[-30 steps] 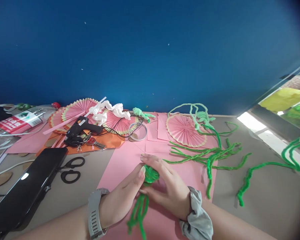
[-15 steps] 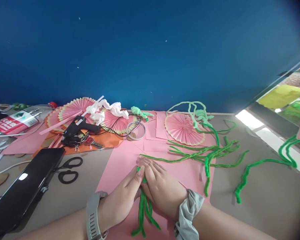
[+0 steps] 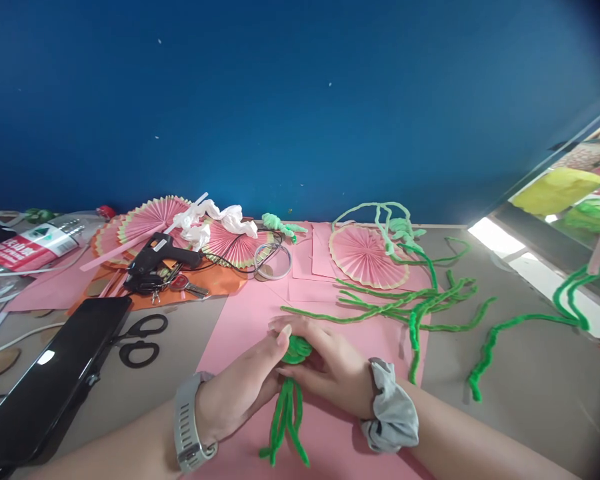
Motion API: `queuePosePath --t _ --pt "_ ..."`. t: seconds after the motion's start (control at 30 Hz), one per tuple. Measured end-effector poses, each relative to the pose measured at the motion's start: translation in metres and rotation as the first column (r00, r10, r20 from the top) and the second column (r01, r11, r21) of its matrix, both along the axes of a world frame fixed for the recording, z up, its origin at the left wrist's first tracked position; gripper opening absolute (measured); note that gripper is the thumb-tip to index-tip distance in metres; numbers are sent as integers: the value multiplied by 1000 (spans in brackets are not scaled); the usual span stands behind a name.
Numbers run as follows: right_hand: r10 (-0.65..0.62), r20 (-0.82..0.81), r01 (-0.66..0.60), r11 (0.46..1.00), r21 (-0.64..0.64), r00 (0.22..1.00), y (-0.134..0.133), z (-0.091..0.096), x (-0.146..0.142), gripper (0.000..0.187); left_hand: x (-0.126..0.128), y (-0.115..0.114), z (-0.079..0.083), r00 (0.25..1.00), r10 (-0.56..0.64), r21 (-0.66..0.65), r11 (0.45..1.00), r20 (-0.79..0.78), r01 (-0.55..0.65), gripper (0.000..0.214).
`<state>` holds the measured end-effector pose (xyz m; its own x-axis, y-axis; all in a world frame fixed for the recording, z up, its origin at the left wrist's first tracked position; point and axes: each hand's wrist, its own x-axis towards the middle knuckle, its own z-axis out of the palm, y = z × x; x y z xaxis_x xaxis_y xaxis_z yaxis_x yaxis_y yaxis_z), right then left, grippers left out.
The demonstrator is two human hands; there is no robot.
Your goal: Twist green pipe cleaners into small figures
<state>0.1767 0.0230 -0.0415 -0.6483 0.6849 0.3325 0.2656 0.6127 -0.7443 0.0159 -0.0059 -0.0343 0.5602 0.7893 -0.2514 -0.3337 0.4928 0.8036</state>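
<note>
Between my two hands sits a green pipe cleaner bundle (image 3: 296, 349), its top coiled into a round knob and several loose ends hanging toward me. My left hand (image 3: 247, 380) wraps its left side, thumb lying along the knob. From the right, my right hand (image 3: 325, 360) curves around it, fingers over the far side and thumb below. Some fingertips are hidden behind the bundle. Under the hands lies pink paper (image 3: 240, 340). Just beyond, loose green pipe cleaners (image 3: 420, 310) spread to the right.
A black phone (image 3: 55, 380) and black scissors (image 3: 143, 340) lie at left. Behind them are a hot glue gun (image 3: 163, 253), keys (image 3: 190, 285), a plastic bottle (image 3: 35, 247) and pleated paper fans (image 3: 153, 223). Another fan (image 3: 369, 257) lies at back right. A blue wall (image 3: 280, 113) closes the far side.
My right hand has opened its cupped hold somewhat, so the coiled green knob now shows between my hands. The hanging ends have shifted slightly to the left.
</note>
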Motion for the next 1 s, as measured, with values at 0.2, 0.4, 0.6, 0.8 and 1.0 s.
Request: queuePosePath --t 0.2,0.4,0.6,0.8,1.0 --pt "-204 56 202 979 35 977 -1 6 3 37 -1 -1 2 971 -43 -13 999 -237 41 45" --pt "-210 107 212 977 0 972 2 6 1 30 2 -4 -5 998 -3 -107 994 -59 -3 44" --pt "-149 138 144 989 45 979 0 -4 -2 22 4 -3 -6 997 17 -48 999 -75 -21 42" --pt "-95 130 89 994 56 987 0 -4 -3 22 3 -4 -11 994 23 -24 999 -103 -26 39" --pt "-79 -2 79 993 -84 997 0 -1 2 54 1 -2 -4 997 38 -49 998 -68 -42 35"
